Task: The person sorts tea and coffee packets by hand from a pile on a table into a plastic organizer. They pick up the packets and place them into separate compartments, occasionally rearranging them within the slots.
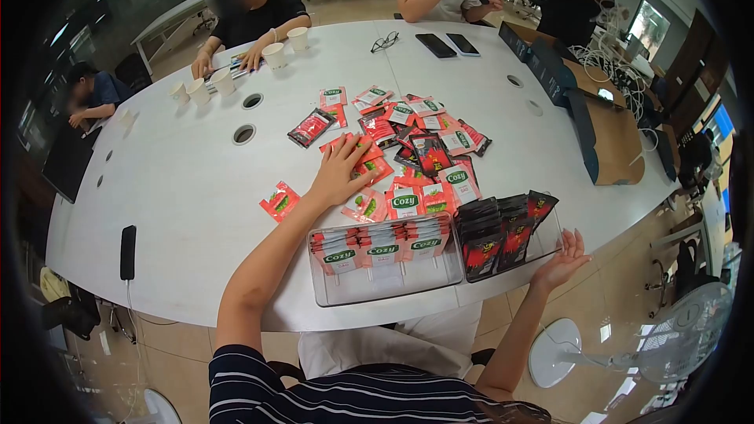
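Observation:
My left hand (pixel 339 174) lies palm down on the near left side of a loose pile, its fingers spread over pink sachets (pixel 372 169). More pink and white "Cozy" sachets (pixel 405 202) and black and red sachets (pixel 431 155) are heaped to its right. In front of me stands a clear plastic box (pixel 377 295) with rows of upright Cozy sachets (pixel 382 253). A second clear box (pixel 552 239) beside it holds upright black sachets (pixel 514 242). My right hand (pixel 561 261) is at that box's right end, palm up, fingers apart and holding nothing.
A phone (pixel 128 253) on a cable lies at left. Paper cups (pixel 223 82), glasses (pixel 385 42) and two phones (pixel 436 45) are farther back. An open cardboard box (pixel 609 141) with white cables stands right. Several people are around the table; a fan (pixel 683 330) is lower right.

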A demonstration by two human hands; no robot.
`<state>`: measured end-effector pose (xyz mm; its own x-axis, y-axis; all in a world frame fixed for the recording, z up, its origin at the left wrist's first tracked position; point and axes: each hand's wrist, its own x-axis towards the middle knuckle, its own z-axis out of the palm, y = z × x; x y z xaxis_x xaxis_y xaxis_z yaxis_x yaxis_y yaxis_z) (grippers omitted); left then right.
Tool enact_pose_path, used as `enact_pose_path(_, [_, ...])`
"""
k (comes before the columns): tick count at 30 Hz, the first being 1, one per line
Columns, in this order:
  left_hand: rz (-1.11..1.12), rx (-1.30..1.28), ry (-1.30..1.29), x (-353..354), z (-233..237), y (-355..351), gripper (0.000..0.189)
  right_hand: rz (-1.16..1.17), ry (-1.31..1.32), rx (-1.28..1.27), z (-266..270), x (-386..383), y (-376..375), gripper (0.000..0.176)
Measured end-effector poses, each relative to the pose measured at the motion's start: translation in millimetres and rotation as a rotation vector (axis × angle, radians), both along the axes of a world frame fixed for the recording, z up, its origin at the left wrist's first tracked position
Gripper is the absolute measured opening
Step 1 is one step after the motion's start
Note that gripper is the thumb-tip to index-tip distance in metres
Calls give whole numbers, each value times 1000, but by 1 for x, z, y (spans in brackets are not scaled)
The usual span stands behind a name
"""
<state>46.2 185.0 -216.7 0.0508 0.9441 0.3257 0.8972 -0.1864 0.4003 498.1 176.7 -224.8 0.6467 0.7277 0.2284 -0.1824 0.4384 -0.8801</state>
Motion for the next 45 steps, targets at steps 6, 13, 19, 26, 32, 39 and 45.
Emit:
enact_pose_path(6, [2, 30, 58, 0, 0, -1, 69, -14, -3, -17, 2, -2, -1, 59])
enact_pose_path(13, [-9, 101, -26, -4, -4, 7, 53, -33, 10, 42, -5, 2, 5, 59])
enact_pose_path(19, [52, 94, -13, -5, -10, 5, 48, -39, 11, -15, 0, -4, 1, 56])
enact_pose_path(26, [81, 43, 52, 4, 5, -4, 61, 0, -23, 7, -6, 0, 2, 55])
enact_pose_path(32, [95, 118, 61, -7, 3, 3, 51, -3, -19, 5, -4, -1, 2, 54])
enact_pose_path(39, [112, 187, 136, -5, 7, 2, 53, 9, -19, 20, 0, -3, 6, 54])
enact_pose_path(45, [162, 121, 6, 1, 27, -8, 45, 23, -29, 9, -4, -1, 2, 53])
